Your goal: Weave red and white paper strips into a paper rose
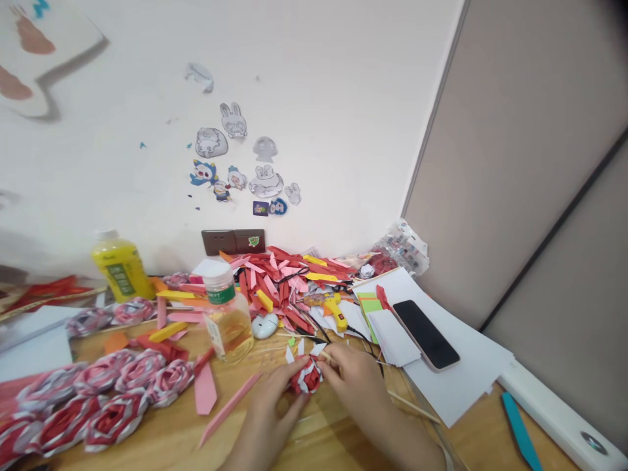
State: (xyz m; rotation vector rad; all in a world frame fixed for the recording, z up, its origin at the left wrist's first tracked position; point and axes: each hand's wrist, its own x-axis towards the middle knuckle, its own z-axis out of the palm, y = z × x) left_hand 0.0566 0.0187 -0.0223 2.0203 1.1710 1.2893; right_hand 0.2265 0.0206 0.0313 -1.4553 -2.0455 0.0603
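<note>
At lower centre of the frame, the left hand (pixel 267 400) is pinching a red-and-white folded-paper rose (pixel 310 378) from its left, the right hand (pixel 357 384) gripping its right edge; neither is lying nearer. The roundish rose is showing no clear long axis. A yellow plastic glue gun (pixel 335 310) is resting above.

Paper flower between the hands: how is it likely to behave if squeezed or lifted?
The paper flower is probably light, as it looks folded from strips. Its white tips look thin, so may bend easily. The layered petals could crush under firm pressure.
</note>
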